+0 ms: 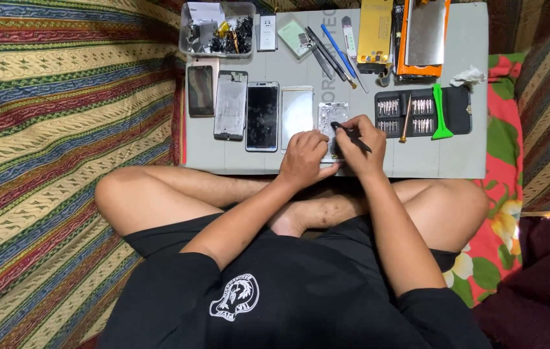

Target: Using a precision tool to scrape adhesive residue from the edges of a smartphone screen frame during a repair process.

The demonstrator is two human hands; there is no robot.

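Two hands on phone frame (332,119): left hand (304,158) pins near end, right hand (359,139) pinches black tool (351,136), tip up-left.

Black short-sleeved shirt (288,297) with white round emblem (235,298), black shorts (158,236), bare legs.

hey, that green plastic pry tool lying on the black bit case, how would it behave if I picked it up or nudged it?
The green pry tool looks thin and flat, so it is probably light and a bit springy. Its flat shape suggests it would slide rather than roll. It rests across the black bit case, so a nudge could likely skid it onto the grey mat.
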